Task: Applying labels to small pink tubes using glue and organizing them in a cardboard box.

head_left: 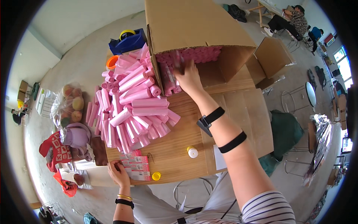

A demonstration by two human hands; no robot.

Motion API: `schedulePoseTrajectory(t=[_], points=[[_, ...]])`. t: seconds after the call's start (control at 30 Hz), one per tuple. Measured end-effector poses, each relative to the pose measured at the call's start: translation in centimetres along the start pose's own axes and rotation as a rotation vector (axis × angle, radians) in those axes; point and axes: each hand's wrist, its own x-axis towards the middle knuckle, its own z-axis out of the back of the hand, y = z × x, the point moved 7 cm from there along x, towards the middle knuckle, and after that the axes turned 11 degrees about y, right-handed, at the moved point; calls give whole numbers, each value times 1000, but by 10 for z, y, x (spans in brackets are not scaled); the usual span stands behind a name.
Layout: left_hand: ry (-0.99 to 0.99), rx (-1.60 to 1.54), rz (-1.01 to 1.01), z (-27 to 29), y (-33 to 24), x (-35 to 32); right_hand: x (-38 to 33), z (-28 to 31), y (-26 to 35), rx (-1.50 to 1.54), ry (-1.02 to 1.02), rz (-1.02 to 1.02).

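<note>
My right hand (189, 77) reaches into the open cardboard box (194, 26), which lies on its side with its mouth toward me. Its fingertips are smeared by motion beside pink rolls (204, 55) packed inside; whether they hold one cannot be made out. My left hand (118, 173) rests at the table's near left edge with its fingers apart. It touches or lies just beside a row of pink-and-white printed labels (136, 166). A large loose heap of pink plastic rolls (136, 100) covers the table left of the box.
On the wooden table (182, 130) stand a small white-capped bottle (192, 152) and a yellow cap (156, 176). A blue tape dispenser (128, 42) and an orange ring (112, 62) sit behind the heap. Left are a bag of fruit (72, 104) and a lilac bag (76, 135).
</note>
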Motion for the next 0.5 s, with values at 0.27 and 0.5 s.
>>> schedulePoseTrajectory(t=[0.27,0.5], points=[[23,-20,2,-3,-3,2,108,6,78,-216,-180,379],[37,-23,30,-2,-2,2,139,-13,65,-360,-162,400]])
